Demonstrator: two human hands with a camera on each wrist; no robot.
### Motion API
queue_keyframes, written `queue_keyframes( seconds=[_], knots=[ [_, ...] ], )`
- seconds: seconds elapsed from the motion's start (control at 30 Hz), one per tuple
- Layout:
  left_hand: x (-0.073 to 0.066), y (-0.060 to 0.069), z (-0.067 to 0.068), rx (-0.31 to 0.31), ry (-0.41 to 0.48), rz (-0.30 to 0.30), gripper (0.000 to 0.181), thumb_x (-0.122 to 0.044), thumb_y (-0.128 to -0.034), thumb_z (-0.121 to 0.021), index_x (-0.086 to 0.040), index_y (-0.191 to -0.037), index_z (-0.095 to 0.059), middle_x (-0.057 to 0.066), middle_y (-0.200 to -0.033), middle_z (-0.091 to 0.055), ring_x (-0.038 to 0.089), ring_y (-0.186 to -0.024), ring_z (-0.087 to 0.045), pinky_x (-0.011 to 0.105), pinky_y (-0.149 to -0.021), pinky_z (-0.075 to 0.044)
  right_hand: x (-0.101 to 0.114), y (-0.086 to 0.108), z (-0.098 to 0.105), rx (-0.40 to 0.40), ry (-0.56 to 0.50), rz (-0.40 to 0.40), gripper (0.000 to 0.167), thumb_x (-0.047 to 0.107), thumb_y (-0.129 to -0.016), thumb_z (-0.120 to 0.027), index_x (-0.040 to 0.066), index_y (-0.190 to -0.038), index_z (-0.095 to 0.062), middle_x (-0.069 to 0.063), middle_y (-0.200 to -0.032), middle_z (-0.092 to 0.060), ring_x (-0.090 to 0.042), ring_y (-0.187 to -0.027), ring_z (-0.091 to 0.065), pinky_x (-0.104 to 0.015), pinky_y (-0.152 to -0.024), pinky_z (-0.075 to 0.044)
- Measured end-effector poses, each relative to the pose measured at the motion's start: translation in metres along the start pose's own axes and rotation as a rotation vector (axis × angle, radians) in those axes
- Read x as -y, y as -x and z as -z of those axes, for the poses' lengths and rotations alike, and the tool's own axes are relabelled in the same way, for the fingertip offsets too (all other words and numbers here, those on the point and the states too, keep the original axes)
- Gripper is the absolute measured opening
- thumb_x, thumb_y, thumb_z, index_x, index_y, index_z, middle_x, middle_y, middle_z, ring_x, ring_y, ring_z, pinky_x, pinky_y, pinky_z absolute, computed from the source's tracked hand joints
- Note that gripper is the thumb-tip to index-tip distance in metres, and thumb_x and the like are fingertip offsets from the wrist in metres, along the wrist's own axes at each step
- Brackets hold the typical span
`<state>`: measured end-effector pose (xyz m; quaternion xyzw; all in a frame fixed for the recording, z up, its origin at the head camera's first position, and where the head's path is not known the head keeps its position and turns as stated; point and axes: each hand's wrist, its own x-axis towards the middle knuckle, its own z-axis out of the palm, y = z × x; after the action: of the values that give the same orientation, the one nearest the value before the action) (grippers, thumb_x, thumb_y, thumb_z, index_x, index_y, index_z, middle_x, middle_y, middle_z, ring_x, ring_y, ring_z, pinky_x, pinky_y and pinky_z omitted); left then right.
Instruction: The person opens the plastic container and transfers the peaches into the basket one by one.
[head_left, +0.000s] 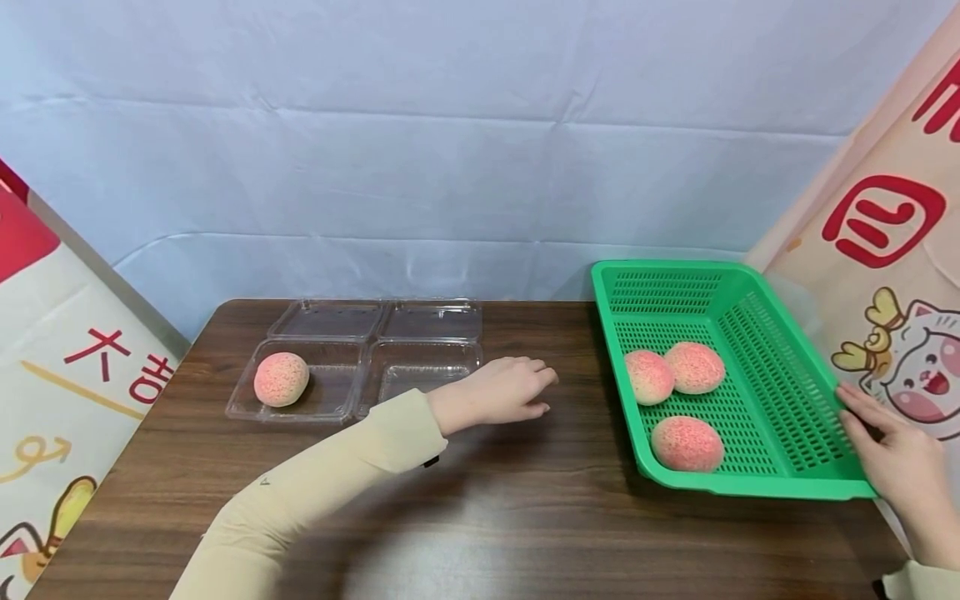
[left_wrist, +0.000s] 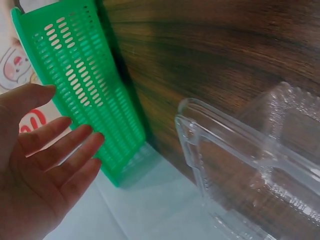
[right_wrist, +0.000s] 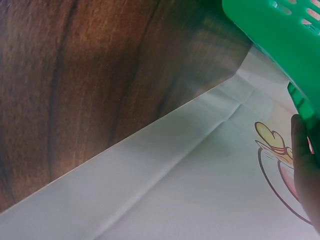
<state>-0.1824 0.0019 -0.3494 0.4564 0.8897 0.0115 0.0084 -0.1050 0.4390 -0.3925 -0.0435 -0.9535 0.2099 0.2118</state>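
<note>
My left hand [head_left: 502, 390] hovers over the table between a clear plastic container [head_left: 360, 375] and a green basket [head_left: 765, 487]; its fingers are loosely extended and hold nothing. In the left wrist view the same hand [left_wrist: 50, 155] shows its palm, apart from the basket. At the basket's right rim, my right hand [head_left: 896, 467] grips the edge; the right wrist view catches only part of that hand [right_wrist: 305, 170]. One pink speckled peach [head_left: 281, 379] sits in the container's left compartment. Inside the basket lie three more: a left peach [head_left: 648, 377], a back peach [head_left: 695, 367] and a front peach [head_left: 687, 443].
The container's hinged lid [head_left: 337, 318] lies folded back toward the far edge of the brown wooden table [head_left: 465, 533]. Behind the table hangs a pale cloth [head_left: 450, 167]. Printed sheets with cartoon figures flank both sides, and the right printed sheet [head_left: 885, 275] stands close to the basket.
</note>
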Motion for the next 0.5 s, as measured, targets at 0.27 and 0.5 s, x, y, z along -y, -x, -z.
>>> queue_keyframes(
  seconds=[0.27, 0.5],
  knots=[
    [0.006, 0.008, -0.003, -0.003, -0.024, 0.018, 0.037, -0.033, -0.0871, -0.058, -0.01, -0.116, -0.056, 0.002, -0.104, -0.059, 0.017, -0.097, -0.058, 0.03, -0.084, -0.045, -0.001, 0.0, 0.0, -0.01, -0.002, 0.012, 0.038, 0.017, -0.095, -0.042, -0.003, -0.127, -0.048, 0.054, -0.108, -0.009, 0.023, -0.111, -0.009, -0.048, -0.105, -0.018],
    [0.013, 0.014, -0.005, -0.014, -0.013, 0.025, 0.038, -0.032, -0.0879, -0.057, -0.009, -0.117, -0.056, 0.003, -0.106, -0.06, 0.016, -0.097, -0.058, 0.03, -0.084, -0.046, 0.0, 0.001, 0.0, -0.025, -0.009, 0.02, 0.037, 0.016, -0.095, -0.043, -0.004, -0.126, -0.049, 0.054, -0.108, -0.011, 0.023, -0.111, -0.01, -0.042, -0.107, -0.017]
  ],
)
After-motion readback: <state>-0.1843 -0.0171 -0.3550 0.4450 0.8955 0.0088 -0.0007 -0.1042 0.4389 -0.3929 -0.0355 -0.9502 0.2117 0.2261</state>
